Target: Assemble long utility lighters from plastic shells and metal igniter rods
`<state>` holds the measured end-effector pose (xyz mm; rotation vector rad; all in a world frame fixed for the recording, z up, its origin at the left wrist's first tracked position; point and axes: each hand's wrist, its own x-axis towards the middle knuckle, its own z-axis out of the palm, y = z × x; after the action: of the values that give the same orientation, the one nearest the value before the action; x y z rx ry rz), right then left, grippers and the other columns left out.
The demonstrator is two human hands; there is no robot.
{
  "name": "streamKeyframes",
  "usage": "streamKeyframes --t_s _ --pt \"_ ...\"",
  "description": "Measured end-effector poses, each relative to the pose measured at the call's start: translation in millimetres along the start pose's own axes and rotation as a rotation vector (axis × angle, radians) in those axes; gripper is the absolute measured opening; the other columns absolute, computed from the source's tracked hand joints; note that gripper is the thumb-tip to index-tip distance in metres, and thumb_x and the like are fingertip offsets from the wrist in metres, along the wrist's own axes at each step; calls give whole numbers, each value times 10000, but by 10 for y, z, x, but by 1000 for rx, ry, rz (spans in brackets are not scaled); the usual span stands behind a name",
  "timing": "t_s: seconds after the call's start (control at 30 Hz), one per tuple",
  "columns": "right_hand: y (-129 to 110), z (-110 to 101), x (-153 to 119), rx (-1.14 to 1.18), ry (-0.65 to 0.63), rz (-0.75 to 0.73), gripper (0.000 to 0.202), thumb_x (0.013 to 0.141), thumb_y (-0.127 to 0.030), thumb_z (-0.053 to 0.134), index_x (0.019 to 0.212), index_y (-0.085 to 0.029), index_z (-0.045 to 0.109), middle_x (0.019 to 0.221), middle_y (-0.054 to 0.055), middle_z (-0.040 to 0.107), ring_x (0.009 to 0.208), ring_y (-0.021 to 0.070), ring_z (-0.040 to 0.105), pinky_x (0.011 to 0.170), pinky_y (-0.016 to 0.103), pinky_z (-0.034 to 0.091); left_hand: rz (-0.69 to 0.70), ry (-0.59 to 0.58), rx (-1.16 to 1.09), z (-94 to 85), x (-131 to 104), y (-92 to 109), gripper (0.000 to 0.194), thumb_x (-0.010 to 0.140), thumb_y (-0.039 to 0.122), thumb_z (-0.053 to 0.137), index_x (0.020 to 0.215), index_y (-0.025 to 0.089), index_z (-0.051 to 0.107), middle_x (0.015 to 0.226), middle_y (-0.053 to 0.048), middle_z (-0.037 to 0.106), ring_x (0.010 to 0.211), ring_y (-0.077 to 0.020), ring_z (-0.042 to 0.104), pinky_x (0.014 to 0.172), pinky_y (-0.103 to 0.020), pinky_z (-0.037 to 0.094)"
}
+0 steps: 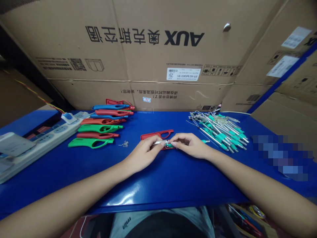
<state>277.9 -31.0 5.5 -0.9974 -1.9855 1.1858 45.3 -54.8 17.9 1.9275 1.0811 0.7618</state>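
The blue counter (pixel 111 180) carried a row of shells (pixel 86 128) toward its left edge and a pile of rods (pixel 223 134) toward its right, both nearer the back edge. Near the middle, the left hand (pixel 148 150) and right hand (pixel 190 145) met, fingertips pinched on one rod (pixel 156 142). A red shell (pixel 148 136) lay under and behind it; whether they touched was unclear. Good handling probably meant steadying the metal with the left hand, working the green part (pixel 169 144) lightly with the right, and keeping clear of the loose pins (pixel 125 143).
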Motion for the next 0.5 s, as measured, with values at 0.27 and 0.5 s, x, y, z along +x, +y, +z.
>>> streamKeyframes --t_s 0.27,0.5 --pt "-17 1 13 32 1 -15 301 892 -456 626 985 -180 704 908 44 711 792 165 625 752 325 495 67 -32 34 12 3 -12 296 995 405 464 985 183 659 892 -16 677 790 -176 589 714 -261 421" --pt "-23 -3 17 25 8 33 329 877 -495 634 925 -174 691 838 26 692 739 148 613 714 304 497 64 -2 38 6 21 -13 318 1004 411 446 977 183 666 925 -24 700 850 -192 619 759 -273 434"
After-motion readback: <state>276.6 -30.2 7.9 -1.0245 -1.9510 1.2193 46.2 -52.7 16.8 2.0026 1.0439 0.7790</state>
